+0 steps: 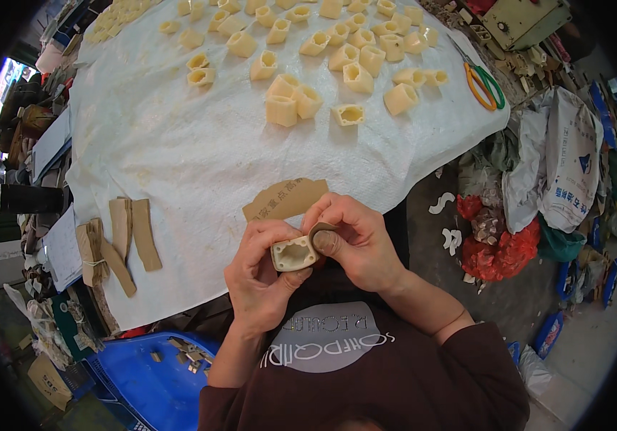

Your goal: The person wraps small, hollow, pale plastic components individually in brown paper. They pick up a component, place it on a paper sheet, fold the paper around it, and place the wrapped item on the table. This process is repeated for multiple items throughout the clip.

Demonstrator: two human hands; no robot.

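Close in front of my body, my left hand grips a hollow cream casting, its open end facing up with small holes at the corners. Fingers and thumb of that hand wrap its sides. My right hand pinches a bent brown strip, which looks like sandpaper, against the casting's right edge. Just beyond both hands lies a brown sheet with printing and a scalloped far edge. Several similar hollow pieces stand or lie across the far part of the white-covered table.
Brown strips, some bundled, lie at the table's left. Orange-and-green-handled scissors rest at the far right. A blue tub with small scraps stands below left. Red bags and a white sack sit on the right.
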